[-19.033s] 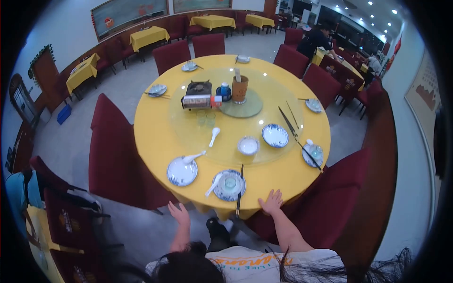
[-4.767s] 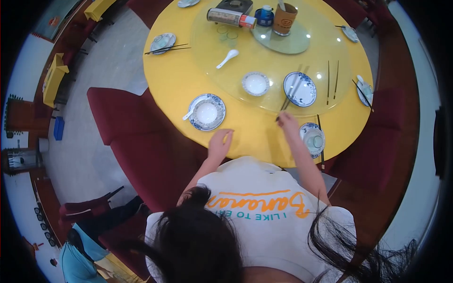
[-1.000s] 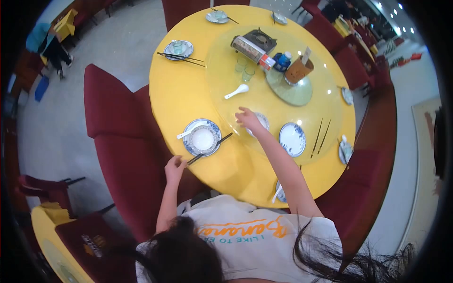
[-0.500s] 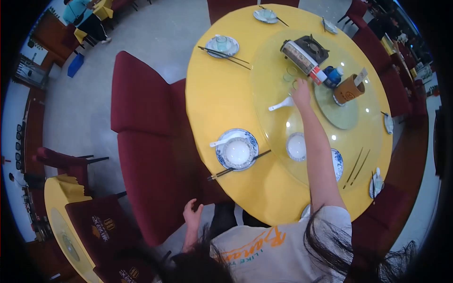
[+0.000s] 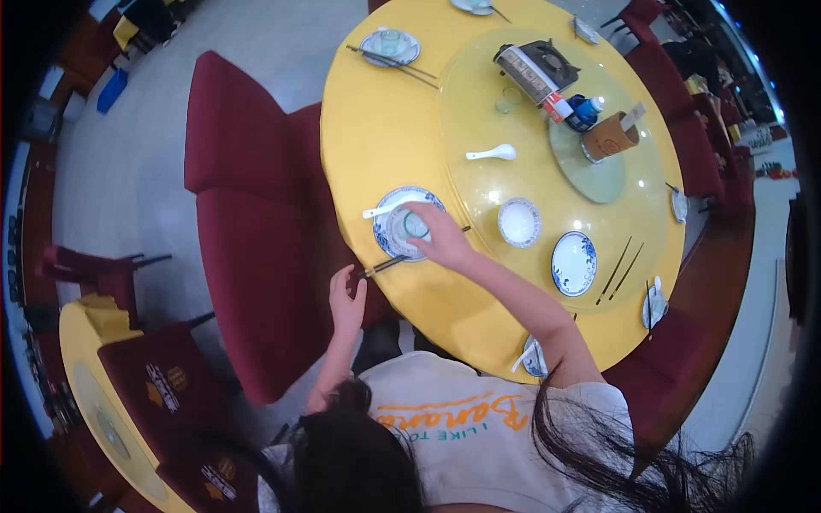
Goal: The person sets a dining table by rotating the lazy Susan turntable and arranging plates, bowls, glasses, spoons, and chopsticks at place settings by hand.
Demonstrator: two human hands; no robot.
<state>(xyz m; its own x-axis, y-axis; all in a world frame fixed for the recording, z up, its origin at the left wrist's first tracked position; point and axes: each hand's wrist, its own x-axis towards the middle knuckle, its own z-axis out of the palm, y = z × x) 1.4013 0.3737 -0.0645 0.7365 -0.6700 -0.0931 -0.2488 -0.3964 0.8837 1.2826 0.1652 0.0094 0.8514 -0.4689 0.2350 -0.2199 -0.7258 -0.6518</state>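
Note:
My right hand is closed around a small clear glass, over the white bowl on the blue-patterned plate near the table's left edge. A white spoon rests on that plate, and dark chopsticks lie across its near side. My left hand is just off the table edge by the chopstick ends, fingers apart and empty. On the glass turntable are a white spoon, a white bowl, a blue-rimmed plate and one more clear glass.
A portable stove with a gas can, a blue container and a brown holder stand on the turntable. Other place settings ring the yellow table. Dark red chairs stand at the left.
My right hand has come back from the turntable's far side to the near plate with a glass. One glass is gone from beside the stove. My left hand has risen toward the table edge.

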